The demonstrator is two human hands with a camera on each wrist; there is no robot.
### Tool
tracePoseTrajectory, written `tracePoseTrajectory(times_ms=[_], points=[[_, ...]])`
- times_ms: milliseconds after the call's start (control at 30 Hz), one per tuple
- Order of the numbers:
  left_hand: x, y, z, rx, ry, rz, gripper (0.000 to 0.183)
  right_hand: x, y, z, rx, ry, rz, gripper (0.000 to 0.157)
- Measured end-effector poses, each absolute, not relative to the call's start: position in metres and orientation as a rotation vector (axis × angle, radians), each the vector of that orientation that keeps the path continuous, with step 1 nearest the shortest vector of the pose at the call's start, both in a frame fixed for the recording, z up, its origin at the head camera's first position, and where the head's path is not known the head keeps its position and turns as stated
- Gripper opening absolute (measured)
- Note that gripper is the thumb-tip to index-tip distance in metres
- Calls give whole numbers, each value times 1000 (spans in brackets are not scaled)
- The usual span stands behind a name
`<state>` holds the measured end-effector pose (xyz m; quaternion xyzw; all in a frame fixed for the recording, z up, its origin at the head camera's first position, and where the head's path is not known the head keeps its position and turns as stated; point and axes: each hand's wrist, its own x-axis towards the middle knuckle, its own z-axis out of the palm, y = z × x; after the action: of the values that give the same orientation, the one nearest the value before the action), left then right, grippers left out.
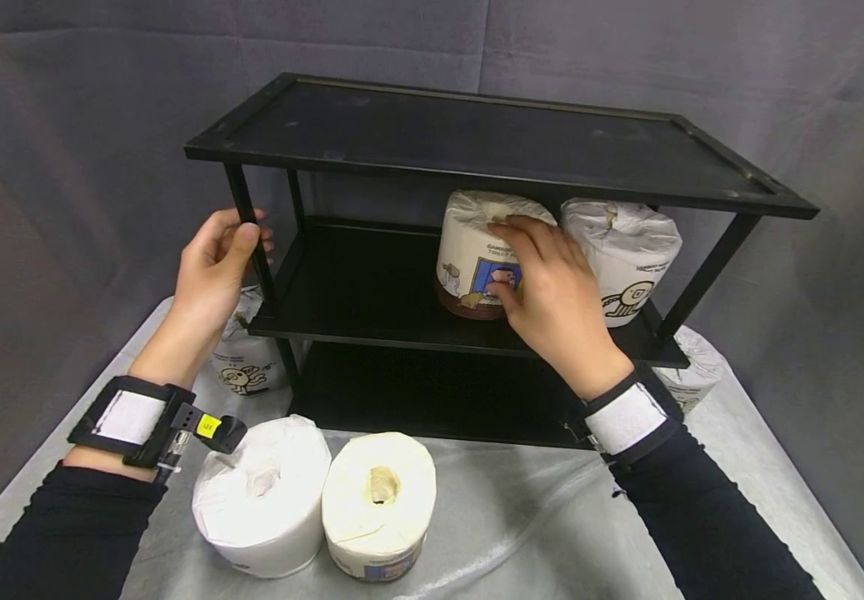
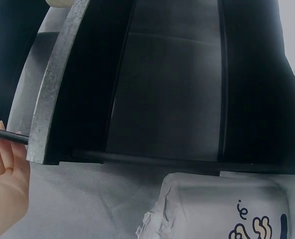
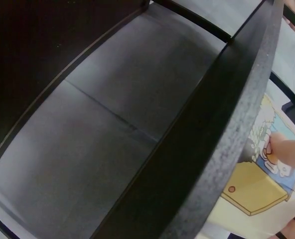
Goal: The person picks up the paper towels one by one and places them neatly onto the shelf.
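Note:
My right hand [image 1: 555, 292] holds a wrapped toilet paper roll [image 1: 469, 242] on the middle level of a black shelf rack [image 1: 372, 308], thumb on the printed front and fingers over the top. In the right wrist view, the thumb [image 3: 292, 152] lies against the roll's colourful print [image 3: 252, 189]. A second wrapped roll [image 1: 630, 250] stands just right of it on the same level. My left hand [image 1: 214, 258] grips the rack's front left post [image 1: 244, 200]; the left wrist view shows fingers [image 2: 5, 149] around that thin post [image 2: 8, 135].
Two rolls stand on the grey-covered table in front: a white one [image 1: 267, 500] and a cream one [image 1: 379, 517]. Another roll [image 1: 247, 350] is beside the rack's left end, and one more [image 1: 690, 371] by its right end. The rack's top panel [image 1: 476, 133] overhangs the middle level.

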<state>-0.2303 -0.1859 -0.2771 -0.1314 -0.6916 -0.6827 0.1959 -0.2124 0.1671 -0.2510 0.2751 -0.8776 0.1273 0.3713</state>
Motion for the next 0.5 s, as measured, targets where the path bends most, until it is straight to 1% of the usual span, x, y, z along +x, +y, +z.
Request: tracePoseTrajectory(times_ms=[100,333,500], points=[[-231,-186,-277,-365,-1933,-1914,22,-212,169,-252,714,-2246,336,62],[-231,-186,-278,-399,-1895,-1939,17,-211,169,-253,734,-2236,318,61],[-230,-186,-278,-403,-1889,-1947,17,-208,170,-253,727,-2258,293,64]])
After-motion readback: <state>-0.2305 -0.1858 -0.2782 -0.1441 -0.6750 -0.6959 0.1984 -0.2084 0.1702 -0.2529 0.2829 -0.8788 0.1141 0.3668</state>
